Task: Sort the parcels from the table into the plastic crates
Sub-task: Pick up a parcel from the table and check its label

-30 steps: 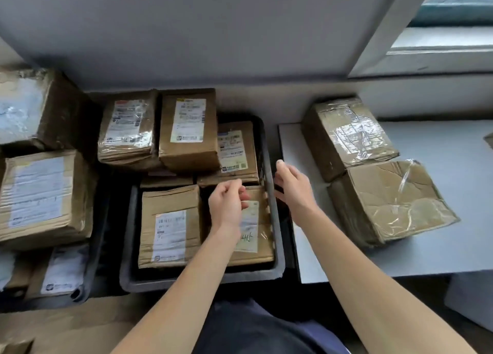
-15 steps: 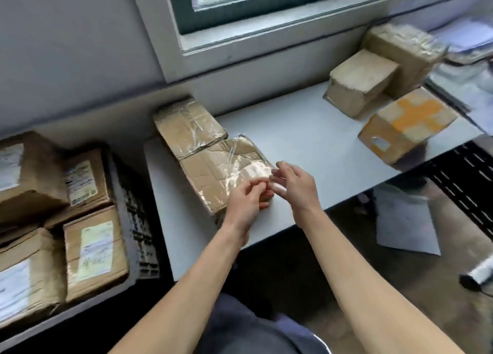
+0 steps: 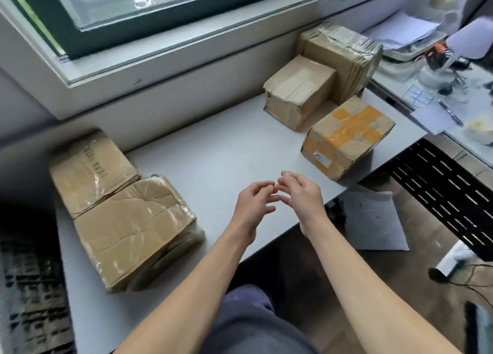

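Note:
My left hand [image 3: 253, 204] and my right hand [image 3: 301, 193] hover side by side over the middle of the white table [image 3: 213, 151], fingers loosely curled, fingertips almost meeting, holding nothing. Two flat taped parcels lie at the table's left: a near one [image 3: 133, 231] and a far one [image 3: 90, 167]. At the far right stand a plain brown box [image 3: 296, 92], a taller taped box [image 3: 344, 57] behind it, and a box with orange tape [image 3: 346, 135]. A dark plastic crate [image 3: 29, 295] shows at the lower left edge.
A window sill [image 3: 160, 52] runs behind the table. Right of the table stands a cluttered desk with papers and a pen [image 3: 450, 113]. Below it are a black slotted panel [image 3: 448, 191], a grey padded bag [image 3: 373, 217] and cables on the floor.
My view has swung right from the crates to the table. Both hands moved from the crate, past the near flat parcel, to the table's middle, still holding nothing.

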`<move>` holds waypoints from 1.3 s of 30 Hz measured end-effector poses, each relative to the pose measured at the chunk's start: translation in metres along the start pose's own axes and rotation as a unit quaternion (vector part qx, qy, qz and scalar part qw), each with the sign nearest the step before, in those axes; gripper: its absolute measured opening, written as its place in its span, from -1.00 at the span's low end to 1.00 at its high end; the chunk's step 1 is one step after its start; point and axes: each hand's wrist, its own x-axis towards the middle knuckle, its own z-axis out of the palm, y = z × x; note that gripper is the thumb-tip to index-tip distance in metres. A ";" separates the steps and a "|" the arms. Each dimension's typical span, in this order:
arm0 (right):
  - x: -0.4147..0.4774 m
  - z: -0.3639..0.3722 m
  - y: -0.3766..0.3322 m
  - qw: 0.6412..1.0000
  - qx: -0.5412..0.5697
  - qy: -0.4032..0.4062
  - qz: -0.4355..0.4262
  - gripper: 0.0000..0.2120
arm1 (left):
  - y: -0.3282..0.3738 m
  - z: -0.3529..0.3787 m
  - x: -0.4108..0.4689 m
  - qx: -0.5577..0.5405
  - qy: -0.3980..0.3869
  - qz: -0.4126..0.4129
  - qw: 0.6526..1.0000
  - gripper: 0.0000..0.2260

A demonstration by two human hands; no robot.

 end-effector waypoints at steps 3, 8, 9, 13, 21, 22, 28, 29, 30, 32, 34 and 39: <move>0.050 -0.032 -0.018 0.999 -0.039 0.016 -0.003 -0.84 | 0.015 0.040 0.051 -0.003 -0.001 -0.022 1.000 -0.83; 0.126 -0.089 -0.054 0.993 -0.116 0.030 0.003 -0.75 | 0.037 0.113 0.121 -0.005 -0.013 -0.061 0.998 -0.83; 0.140 -0.100 -0.062 0.991 -0.125 0.042 0.007 -0.74 | 0.041 0.126 0.131 0.000 -0.014 -0.070 0.997 -0.78; 0.192 -0.140 -0.087 0.982 -0.160 0.099 -0.009 -0.73 | 0.046 0.164 0.158 0.046 -0.027 -0.124 0.991 -0.54; 0.299 -0.203 -0.117 0.950 -0.307 0.044 -0.041 -0.49 | 0.019 0.201 0.174 0.101 -0.070 -0.242 0.963 -0.16; 0.307 -0.205 -0.118 0.936 -0.348 0.011 -0.051 -0.45 | 0.014 0.205 0.172 0.117 -0.065 -0.258 0.957 -0.17; 0.338 -0.208 -0.119 0.853 -0.499 -0.138 -0.065 -0.34 | -0.002 0.227 0.166 -0.065 -0.021 -0.281 0.957 -0.47; 0.341 -0.206 -0.121 0.848 -0.506 -0.150 -0.055 -0.34 | -0.003 0.227 0.164 -0.084 0.000 -0.273 0.958 -0.50; 0.343 -0.204 -0.123 0.844 -0.509 -0.163 -0.043 -0.35 | -0.003 0.227 0.161 -0.095 0.023 -0.265 0.959 -0.53; 0.346 -0.195 -0.128 0.832 -0.518 -0.194 -0.032 -0.38 | -0.002 0.218 0.152 -0.110 0.076 -0.249 0.959 -0.58; 0.345 -0.184 -0.129 0.814 -0.536 -0.222 -0.036 -0.43 | 0.000 0.199 0.143 -0.111 0.138 -0.227 0.958 -0.61; 0.315 -0.147 -0.116 0.778 -0.552 -0.299 -0.005 -0.46 | 0.007 0.135 0.128 -0.155 0.318 -0.157 0.922 -0.63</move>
